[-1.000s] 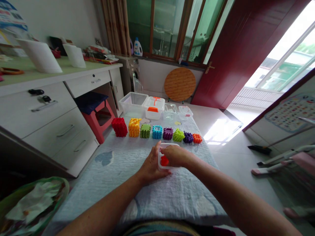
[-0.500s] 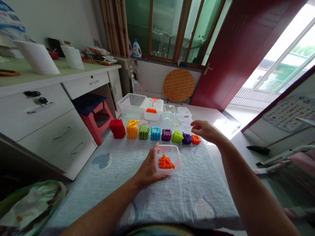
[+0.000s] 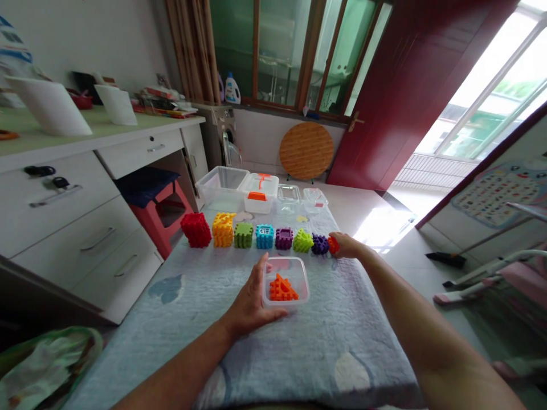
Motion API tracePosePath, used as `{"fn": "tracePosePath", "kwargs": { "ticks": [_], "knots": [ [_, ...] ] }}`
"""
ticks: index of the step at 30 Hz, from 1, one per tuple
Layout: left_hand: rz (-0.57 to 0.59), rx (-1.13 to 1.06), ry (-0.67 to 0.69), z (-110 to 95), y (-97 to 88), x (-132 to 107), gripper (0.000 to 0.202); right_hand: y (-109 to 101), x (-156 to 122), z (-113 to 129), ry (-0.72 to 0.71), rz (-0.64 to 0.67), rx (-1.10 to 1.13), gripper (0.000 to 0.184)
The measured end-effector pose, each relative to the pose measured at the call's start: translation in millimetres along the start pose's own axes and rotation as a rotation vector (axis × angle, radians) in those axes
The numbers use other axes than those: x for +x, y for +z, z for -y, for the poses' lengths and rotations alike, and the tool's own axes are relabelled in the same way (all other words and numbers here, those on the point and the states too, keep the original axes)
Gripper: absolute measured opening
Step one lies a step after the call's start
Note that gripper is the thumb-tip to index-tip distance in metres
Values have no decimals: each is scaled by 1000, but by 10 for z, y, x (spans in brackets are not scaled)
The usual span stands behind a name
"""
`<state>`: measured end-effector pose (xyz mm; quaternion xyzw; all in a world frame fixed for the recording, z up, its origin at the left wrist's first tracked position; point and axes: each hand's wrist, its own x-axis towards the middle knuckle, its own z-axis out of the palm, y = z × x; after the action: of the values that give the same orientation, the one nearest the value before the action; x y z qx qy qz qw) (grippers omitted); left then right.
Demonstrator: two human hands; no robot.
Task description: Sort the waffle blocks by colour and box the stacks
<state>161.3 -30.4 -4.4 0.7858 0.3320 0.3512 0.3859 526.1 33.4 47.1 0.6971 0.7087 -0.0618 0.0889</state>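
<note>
My left hand (image 3: 255, 293) is curled around the left side of a clear plastic container (image 3: 301, 285) on the cloth-covered table. Inside it lies an orange triangular toy piece (image 3: 282, 288) with notched edges. My right hand (image 3: 345, 245) reaches to the right end of a row of toy blocks, its fingers around the orange block (image 3: 333, 245) and partly hiding it. Leftward along the row are dark purple (image 3: 319, 244), lime (image 3: 303, 241), purple (image 3: 284, 238), blue (image 3: 265, 236), green (image 3: 243, 235), yellow (image 3: 223, 229) and red blocks (image 3: 196, 230).
Behind the row stand a large clear bin (image 3: 222, 188), a lidded box with orange clasps (image 3: 259, 195) and two small clear containers (image 3: 288, 199). A stool (image 3: 156, 199) and a white desk (image 3: 81, 210) are on the left. The table's right edge drops to a tiled floor.
My right hand has come down from above the row's right end onto the orange block. My left hand stays on the container. The whole view has shifted slightly.
</note>
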Motion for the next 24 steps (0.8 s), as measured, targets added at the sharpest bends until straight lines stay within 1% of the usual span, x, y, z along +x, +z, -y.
{"fn": "tracePosePath", "kwargs": {
  "ticks": [3,6,11,14,16,18,19,22,24],
  "knots": [
    [5,7,-2,-11,-6,4,126,-17,41,-1,11,39,15,49],
    [13,9,-2,-17,-9,9,127,-36,10,15,39,47,25,46],
    [6,-1,11,-2,-1,10,127,-91,-128,7,64,65,55,38],
    [6,-1,17,-9,-3,9,127,-218,-226,-19,44,83,84,37],
    [6,0,15,-23,-8,9,126,-381,-313,21,15,80,107,35],
    [8,-3,15,-34,-12,9,125,-606,-429,160,-54,52,145,36],
    [9,-7,19,-36,-13,10,125,-733,-497,275,-98,25,160,37],
    [6,-19,39,-32,-10,14,124,-1089,-713,766,-313,4,199,42],
    [1,-21,48,-24,-7,19,124,-1231,-825,1145,-430,32,204,42]
  ]
}}
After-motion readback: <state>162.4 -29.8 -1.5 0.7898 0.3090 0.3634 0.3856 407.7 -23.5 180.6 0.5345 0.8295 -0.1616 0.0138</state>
